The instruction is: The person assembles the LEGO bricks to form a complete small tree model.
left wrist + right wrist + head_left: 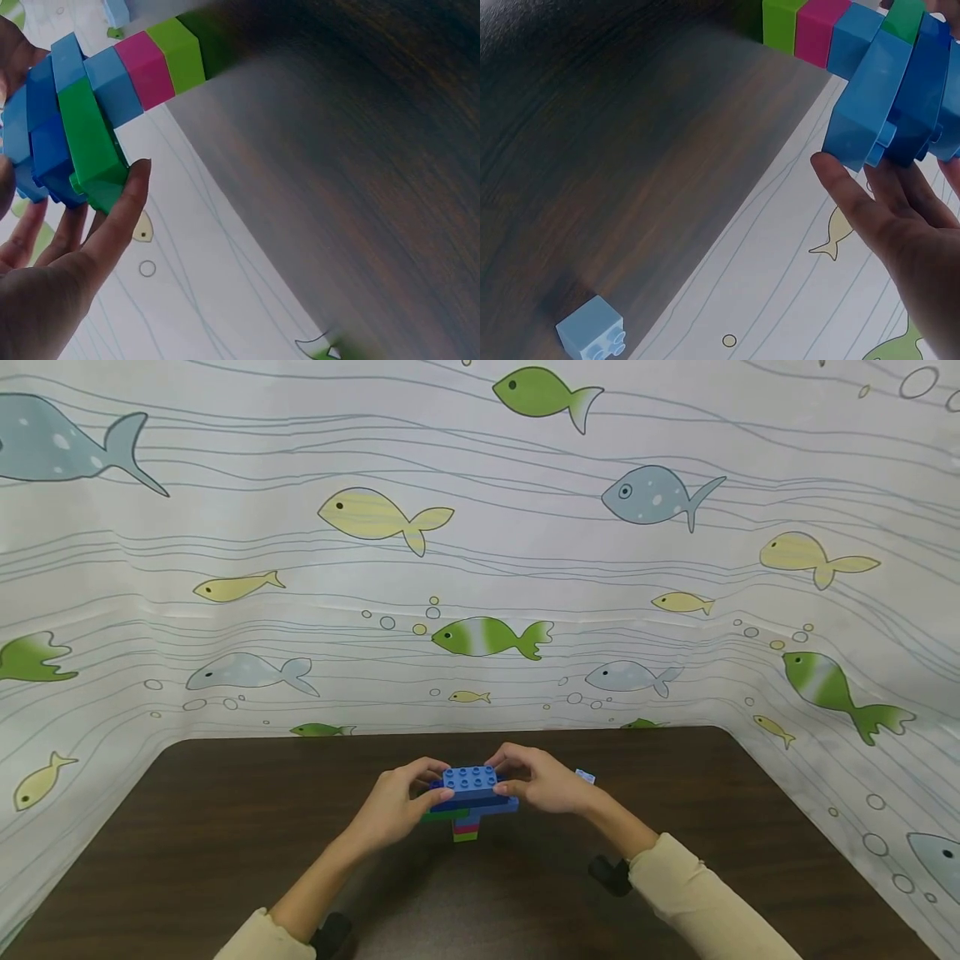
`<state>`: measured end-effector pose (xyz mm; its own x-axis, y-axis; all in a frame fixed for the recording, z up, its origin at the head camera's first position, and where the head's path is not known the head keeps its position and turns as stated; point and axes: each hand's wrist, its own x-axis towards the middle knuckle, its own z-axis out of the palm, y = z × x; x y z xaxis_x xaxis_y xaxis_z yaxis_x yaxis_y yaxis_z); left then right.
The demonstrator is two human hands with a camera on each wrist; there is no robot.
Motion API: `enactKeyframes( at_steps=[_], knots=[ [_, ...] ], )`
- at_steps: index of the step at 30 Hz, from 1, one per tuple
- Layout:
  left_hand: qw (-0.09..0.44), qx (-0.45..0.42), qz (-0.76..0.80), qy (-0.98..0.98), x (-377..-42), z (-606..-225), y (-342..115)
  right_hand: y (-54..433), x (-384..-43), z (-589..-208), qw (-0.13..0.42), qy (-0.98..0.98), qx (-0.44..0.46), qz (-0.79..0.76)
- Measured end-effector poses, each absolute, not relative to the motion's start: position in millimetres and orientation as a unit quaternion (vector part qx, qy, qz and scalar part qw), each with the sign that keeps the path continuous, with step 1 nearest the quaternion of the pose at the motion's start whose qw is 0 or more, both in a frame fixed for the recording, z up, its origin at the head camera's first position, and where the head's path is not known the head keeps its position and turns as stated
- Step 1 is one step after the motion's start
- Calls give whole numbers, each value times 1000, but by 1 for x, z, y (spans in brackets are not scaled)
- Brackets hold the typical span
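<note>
A structure of toy building blocks stands on the table, wide at the top over a narrow stem. The stem has a lime block (177,56) at the bottom, then a pink block (145,71) and a blue one (114,88). Above it lie a long green block (90,139) and a blue block (866,105) side by side, then darker blue blocks. On top is a studded light blue block (471,780). My left hand (393,802) pinches its left end between thumb and fingers; my right hand (551,781) pinches the right end.
A loose pale blue block (592,328) lies on the dark wooden table (225,827), beyond my right hand. A fish-patterned sheet (480,560) rises behind the table and along its sides.
</note>
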<state>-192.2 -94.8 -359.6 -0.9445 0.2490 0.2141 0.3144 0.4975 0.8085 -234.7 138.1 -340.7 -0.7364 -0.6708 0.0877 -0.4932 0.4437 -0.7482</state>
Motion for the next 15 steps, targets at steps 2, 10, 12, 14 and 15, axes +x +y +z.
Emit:
enactKeyframes(
  at_steps=[2, 10, 12, 14, 15],
  knots=[
    [36, -169, -471, -865, -192, -359, -95, 138, -233, -340, 107, 842, -347, -398],
    [48, -181, -464, -866, -191, -359, -95, 136, -230, -339, 96, 847, -344, -394],
    [50, -179, -463, -866, -191, -359, -95, 135, -229, -338, 94, 848, -343, -392],
    [52, -175, -464, -867, -191, -358, -95, 135, -229, -338, 95, 849, -342, -391],
    [53, -172, -465, -867, -191, -358, -95, 135, -229, -338, 93, 849, -344, -390]
  ],
)
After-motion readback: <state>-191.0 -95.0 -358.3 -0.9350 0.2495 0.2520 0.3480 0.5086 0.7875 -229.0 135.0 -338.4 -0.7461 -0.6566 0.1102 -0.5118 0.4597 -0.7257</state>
